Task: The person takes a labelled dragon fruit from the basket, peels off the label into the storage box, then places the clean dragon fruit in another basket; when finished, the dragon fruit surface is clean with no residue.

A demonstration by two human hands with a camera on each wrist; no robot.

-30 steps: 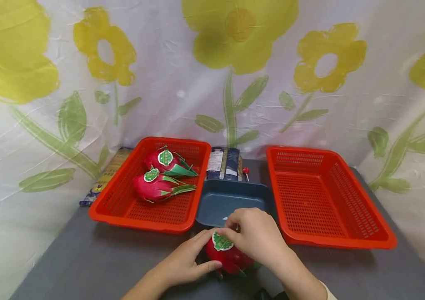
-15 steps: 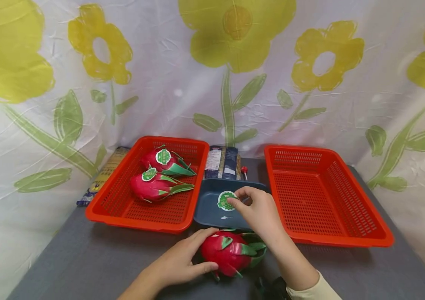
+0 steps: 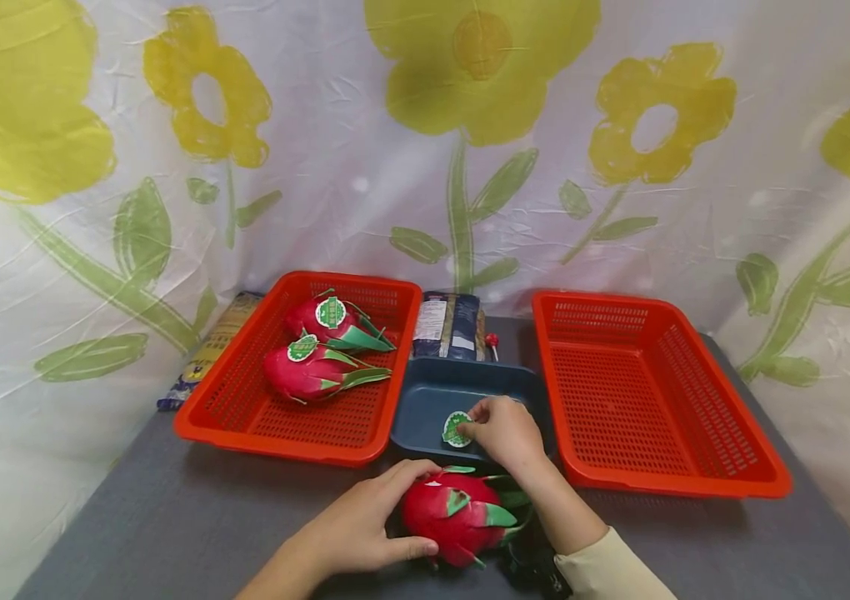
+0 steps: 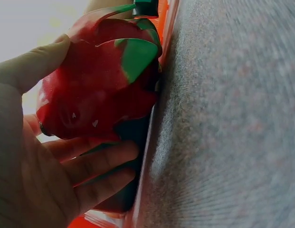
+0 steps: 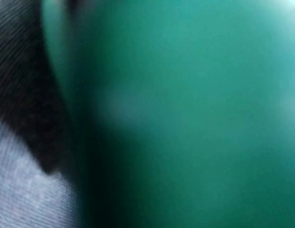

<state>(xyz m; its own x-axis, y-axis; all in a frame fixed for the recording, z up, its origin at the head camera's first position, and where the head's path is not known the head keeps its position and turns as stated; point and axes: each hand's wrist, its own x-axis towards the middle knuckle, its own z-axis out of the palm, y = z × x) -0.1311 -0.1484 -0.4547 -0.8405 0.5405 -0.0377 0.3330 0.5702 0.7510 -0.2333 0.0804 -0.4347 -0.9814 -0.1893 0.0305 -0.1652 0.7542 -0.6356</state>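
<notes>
A red dragon fruit (image 3: 443,512) with green-tipped scales lies on the table in front of me. My left hand (image 3: 365,525) grips its left end, thumb on the near side and fingers on the far side; the left wrist view shows the thumb and fingers around the dragon fruit (image 4: 90,90). Over the dark blue tray (image 3: 425,392), my right hand (image 3: 507,429) pinches a round green-and-white sticker (image 3: 457,429) by its edge. Whether the sticker touches the tray floor, I cannot tell. A blurred green surface (image 5: 185,114) fills most of the right wrist view.
Two stickered dragon fruits (image 3: 305,367) lie in the left red basket (image 3: 282,446). On the right stands another red basket (image 3: 612,408). Behind the tray are a dark packet (image 3: 443,325) and a red lollipop (image 3: 492,341). A yellow packet (image 3: 207,358) lies beside the left basket.
My right hand has peeled the sticker off the dragon fruit and carried it over the blue tray, then lower toward its near side. My left hand has kept its grip.
</notes>
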